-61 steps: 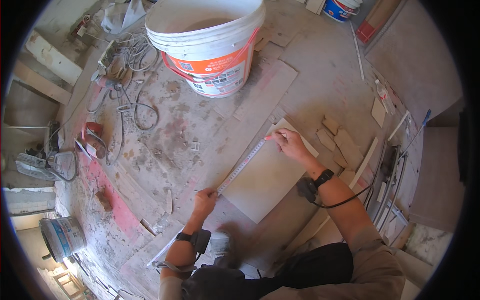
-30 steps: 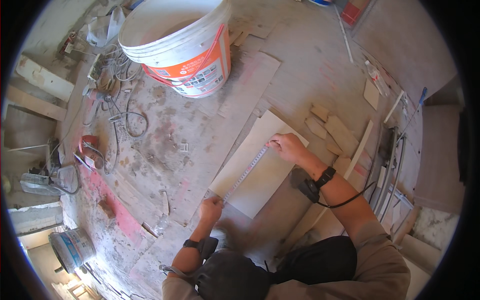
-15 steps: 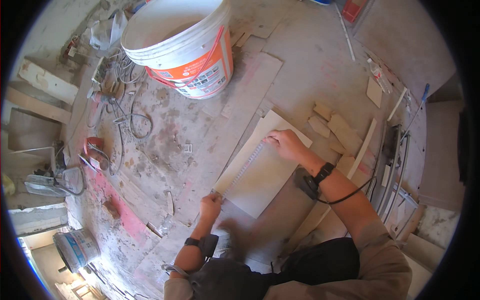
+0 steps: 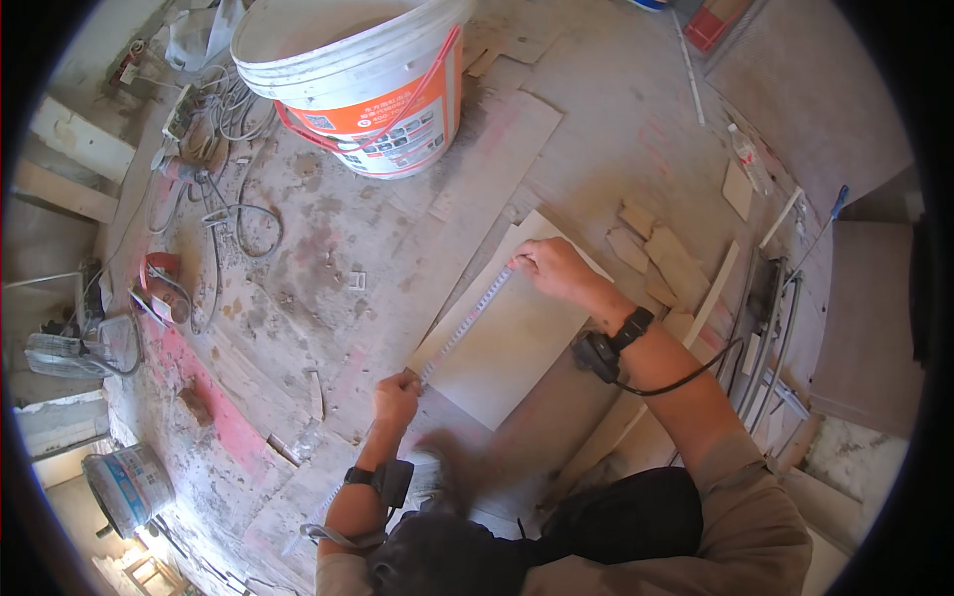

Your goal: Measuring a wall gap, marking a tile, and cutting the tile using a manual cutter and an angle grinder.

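Note:
A pale rectangular board or tile (image 4: 507, 358) lies on the floor in front of me, with a measuring tape (image 4: 467, 318) stretched diagonally over it near its left edge. My right hand (image 4: 552, 268) pinches the tape at the far end, by a small red piece too small to make out. My left hand (image 4: 396, 397) grips the tape at the near-left corner of the board. A loose length of tape runs down beside my left forearm. Broken offcuts (image 4: 646, 248) lie right of the board.
A large white bucket (image 4: 348, 109) stands ahead. Cables (image 4: 238, 219) and a red power tool (image 4: 159, 288) lie left, above a smaller bucket (image 4: 124, 492). A plastic bottle (image 4: 745, 154), strips and metal rods (image 4: 780, 338) line the right side.
Compared with a second ago, my right hand and the tape's far end have shifted up and left, toward the board's upper left edge. My left hand still grips the near end.

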Action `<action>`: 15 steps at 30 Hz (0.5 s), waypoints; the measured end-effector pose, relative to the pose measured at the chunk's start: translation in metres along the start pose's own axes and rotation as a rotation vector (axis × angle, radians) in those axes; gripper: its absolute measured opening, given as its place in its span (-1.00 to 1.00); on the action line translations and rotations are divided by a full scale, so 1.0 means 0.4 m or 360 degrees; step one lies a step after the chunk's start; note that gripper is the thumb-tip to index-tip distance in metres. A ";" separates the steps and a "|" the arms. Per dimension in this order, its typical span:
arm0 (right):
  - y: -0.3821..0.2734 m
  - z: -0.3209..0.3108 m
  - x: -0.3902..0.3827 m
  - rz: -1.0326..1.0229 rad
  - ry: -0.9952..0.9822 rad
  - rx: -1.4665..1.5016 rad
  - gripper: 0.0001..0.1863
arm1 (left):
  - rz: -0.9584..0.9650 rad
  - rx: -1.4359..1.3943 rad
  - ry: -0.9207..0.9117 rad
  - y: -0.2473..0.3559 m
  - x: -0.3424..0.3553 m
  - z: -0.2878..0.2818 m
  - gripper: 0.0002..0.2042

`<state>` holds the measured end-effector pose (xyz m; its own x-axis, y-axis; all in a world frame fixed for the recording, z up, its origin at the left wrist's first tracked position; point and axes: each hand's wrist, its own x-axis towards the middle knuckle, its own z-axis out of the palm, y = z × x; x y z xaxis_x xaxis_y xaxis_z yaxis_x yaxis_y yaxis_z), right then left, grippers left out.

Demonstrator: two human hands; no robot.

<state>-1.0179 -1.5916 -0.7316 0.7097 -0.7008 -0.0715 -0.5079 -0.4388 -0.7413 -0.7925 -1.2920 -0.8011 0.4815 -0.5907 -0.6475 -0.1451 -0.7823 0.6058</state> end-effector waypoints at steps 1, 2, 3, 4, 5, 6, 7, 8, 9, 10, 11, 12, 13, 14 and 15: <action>-0.004 -0.006 -0.010 0.0015 -0.0043 -0.0078 -0.85 | 0.0001 0.0069 -0.0020 -0.012 -0.007 0.006 -0.81; -0.009 -0.010 -0.020 0.0029 -0.0084 -0.0156 -0.86 | -0.0003 0.0067 -0.0016 -0.022 -0.013 0.014 -0.81; 0.003 -0.012 -0.036 0.0031 -0.0082 -0.0157 -0.86 | -0.0022 0.0111 -0.0052 -0.016 -0.024 0.028 -0.81; 0.020 -0.013 -0.054 0.0014 -0.0082 -0.0194 -0.87 | -0.0040 0.0156 -0.0086 -0.011 -0.035 0.041 -0.80; 0.033 -0.015 -0.072 -0.0003 -0.0080 -0.0231 -0.87 | -0.0036 0.0159 -0.0087 -0.021 -0.044 0.056 -0.80; 0.046 -0.016 -0.088 -0.0004 -0.0074 -0.0229 -0.87 | -0.0027 0.0086 -0.0112 -0.018 -0.058 0.069 -0.82; 0.059 -0.018 -0.103 -0.0038 -0.0044 -0.0143 -0.88 | -0.0016 0.0014 -0.0138 -0.012 -0.066 0.081 -0.84; 0.071 -0.019 -0.119 -0.0072 -0.0013 -0.0058 -0.89 | -0.0085 0.0036 -0.0149 -0.007 -0.078 0.091 -0.83; 0.065 -0.020 -0.129 -0.0079 -0.0008 -0.0049 -0.89 | -0.0084 0.0043 -0.0139 -0.016 -0.080 0.094 -0.83; 0.058 -0.022 -0.140 -0.0062 -0.0017 -0.0066 -0.90 | -0.0102 0.0059 -0.0148 -0.029 -0.078 0.098 -0.82; 0.052 -0.024 -0.146 -0.0046 -0.0026 -0.0084 -0.92 | -0.0119 0.0076 -0.0156 -0.040 -0.079 0.101 -0.82; 0.058 -0.027 -0.155 -0.0042 -0.0013 -0.0081 -0.92 | -0.0111 0.0086 -0.0157 -0.038 -0.084 0.105 -0.82; 0.064 -0.029 -0.162 -0.0029 -0.0039 -0.0119 -0.93 | -0.0132 0.0082 -0.0188 -0.035 -0.089 0.112 -0.82; 0.069 -0.031 -0.170 -0.0016 -0.0065 -0.0158 -0.94 | -0.0153 0.0078 -0.0219 -0.032 -0.093 0.118 -0.83; 0.071 -0.035 -0.179 -0.0016 -0.0053 -0.0155 -0.94 | -0.0145 0.0087 -0.0217 -0.020 -0.101 0.121 -0.83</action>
<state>-1.0902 -1.5619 -0.7382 0.7300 -0.6778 -0.0878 -0.5445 -0.4992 -0.6740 -0.8528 -1.2715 -0.8023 0.3735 -0.5353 -0.7576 -0.1548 -0.8412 0.5181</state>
